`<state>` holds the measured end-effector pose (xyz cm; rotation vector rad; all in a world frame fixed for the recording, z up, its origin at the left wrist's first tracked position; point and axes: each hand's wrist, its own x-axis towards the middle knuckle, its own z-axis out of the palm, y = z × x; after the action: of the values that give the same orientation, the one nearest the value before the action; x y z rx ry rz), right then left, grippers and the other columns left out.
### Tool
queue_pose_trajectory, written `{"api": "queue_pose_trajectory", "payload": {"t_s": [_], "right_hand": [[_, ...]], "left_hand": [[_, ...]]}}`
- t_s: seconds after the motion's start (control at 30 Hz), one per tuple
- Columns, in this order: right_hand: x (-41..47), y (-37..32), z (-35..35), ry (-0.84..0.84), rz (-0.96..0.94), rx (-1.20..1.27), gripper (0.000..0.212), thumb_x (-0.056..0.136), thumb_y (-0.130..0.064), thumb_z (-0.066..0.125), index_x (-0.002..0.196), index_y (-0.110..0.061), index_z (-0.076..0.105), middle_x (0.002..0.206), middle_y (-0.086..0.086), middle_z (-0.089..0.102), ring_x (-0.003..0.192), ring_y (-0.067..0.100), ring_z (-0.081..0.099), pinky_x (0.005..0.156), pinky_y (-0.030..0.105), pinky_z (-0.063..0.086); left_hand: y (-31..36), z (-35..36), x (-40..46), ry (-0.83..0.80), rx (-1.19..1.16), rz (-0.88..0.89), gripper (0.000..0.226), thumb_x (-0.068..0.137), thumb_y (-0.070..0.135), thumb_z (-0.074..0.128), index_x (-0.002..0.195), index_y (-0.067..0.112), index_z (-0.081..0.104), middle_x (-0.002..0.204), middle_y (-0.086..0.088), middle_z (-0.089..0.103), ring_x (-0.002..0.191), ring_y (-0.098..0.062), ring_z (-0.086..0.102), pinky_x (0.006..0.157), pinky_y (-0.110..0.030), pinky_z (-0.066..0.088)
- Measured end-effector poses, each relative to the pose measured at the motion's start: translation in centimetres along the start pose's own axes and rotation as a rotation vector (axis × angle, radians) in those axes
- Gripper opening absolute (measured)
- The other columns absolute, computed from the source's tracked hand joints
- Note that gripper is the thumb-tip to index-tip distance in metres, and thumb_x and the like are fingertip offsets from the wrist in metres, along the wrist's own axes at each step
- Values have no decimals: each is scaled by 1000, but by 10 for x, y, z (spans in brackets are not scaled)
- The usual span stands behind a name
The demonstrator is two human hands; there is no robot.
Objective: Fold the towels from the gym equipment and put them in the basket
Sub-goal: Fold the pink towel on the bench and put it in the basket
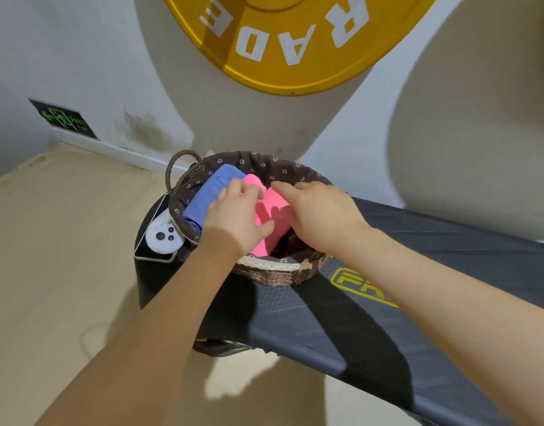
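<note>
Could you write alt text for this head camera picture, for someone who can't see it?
Two bare hands, left and right, press a folded pink towel into a lined wicker basket beside a folded blue towel. The basket sits on a black gym bench, under a yellow weight plate.

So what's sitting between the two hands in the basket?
The pink towel, in the head view; left hand and right hand press on its sides.

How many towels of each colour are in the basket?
Blue folded towel: 1
Pink folded towel: 1
Total: 2 towels showing in the brown wicker basket. The left hand and right hand both rest on the pink one and may hide more.
</note>
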<state>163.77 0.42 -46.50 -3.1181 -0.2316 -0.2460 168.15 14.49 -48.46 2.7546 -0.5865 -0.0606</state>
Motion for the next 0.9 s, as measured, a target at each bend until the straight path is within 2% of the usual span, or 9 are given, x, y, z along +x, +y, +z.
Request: {"api": "queue_pose_trajectory", "payload": {"t_s": [0.07, 0.1, 0.2, 0.3, 0.4, 0.53, 0.67, 0.8, 0.9], "right_hand": [[-27, 19, -22, 254, -38, 19, 31, 84, -21, 42, 106, -10, 60, 87, 11, 66, 81, 35, 62, 63, 35, 46], [-41, 31, -26, 301, -6, 67, 33, 82, -24, 37, 97, -8, 62, 81, 12, 66, 76, 36, 62, 61, 37, 48], [-85, 71, -28, 191, 191, 138, 32, 88, -23, 37, 108, -8, 57, 99, 13, 65, 95, 36, 58, 72, 40, 47], [-132, 111, -15, 118, 343, 153, 28, 91, -20, 43, 117, -10, 50, 108, 12, 61, 104, 34, 55, 75, 41, 47], [-182, 141, -2, 48, 469, 185, 30, 92, -19, 42, 119, -10, 48, 112, 12, 60, 106, 34, 54, 76, 40, 46], [-250, 180, 16, -20, 617, 231, 30, 93, -20, 40, 120, -10, 48, 115, 11, 60, 106, 34, 54, 76, 38, 45], [-311, 232, 17, -14, 735, 268, 29, 93, -20, 40, 119, -11, 50, 116, 10, 59, 105, 30, 54, 76, 37, 47], [-353, 275, -15, 17, 840, 345, 29, 92, -18, 44, 118, -10, 52, 117, 12, 60, 106, 32, 55, 80, 38, 47], [-371, 297, -73, -52, 865, 385, 28, 89, -15, 47, 114, -8, 56, 116, 17, 62, 108, 35, 56, 88, 39, 47]], "left_hand": [[29, -6, -12, 126, -101, 156, 39, 85, 33, 60, 119, 16, 52, 116, -4, 50, 109, -23, 49, 90, -35, 41], [46, -8, -18, 188, -137, 233, 33, 85, 31, 59, 114, 15, 56, 106, -3, 55, 100, -23, 54, 84, -35, 44], [104, -8, -38, 295, -249, 336, 25, 80, 33, 50, 93, 14, 62, 69, 7, 50, 71, -22, 55, 66, -35, 48], [155, 9, -52, 230, -283, 367, 23, 82, 33, 52, 92, 14, 60, 58, 8, 46, 68, -23, 55, 63, -33, 45], [193, 43, -61, 94, -213, 389, 16, 86, 29, 55, 92, 15, 57, 60, 8, 46, 72, -21, 53, 68, -33, 46], [237, 93, -72, -42, -116, 417, 11, 85, 27, 54, 88, 17, 53, 78, 6, 52, 85, -23, 54, 67, -31, 42], [308, 124, -73, -147, -88, 483, 15, 87, 25, 52, 97, 15, 55, 82, 8, 53, 91, -23, 54, 70, -30, 41], [385, 117, -70, -222, -184, 502, 19, 89, 24, 51, 106, 15, 57, 85, 6, 60, 86, -16, 53, 76, -30, 46], [431, 72, -75, -290, -246, 500, 19, 91, 23, 50, 107, 14, 57, 82, 5, 59, 78, -14, 51, 73, -30, 46]]}}
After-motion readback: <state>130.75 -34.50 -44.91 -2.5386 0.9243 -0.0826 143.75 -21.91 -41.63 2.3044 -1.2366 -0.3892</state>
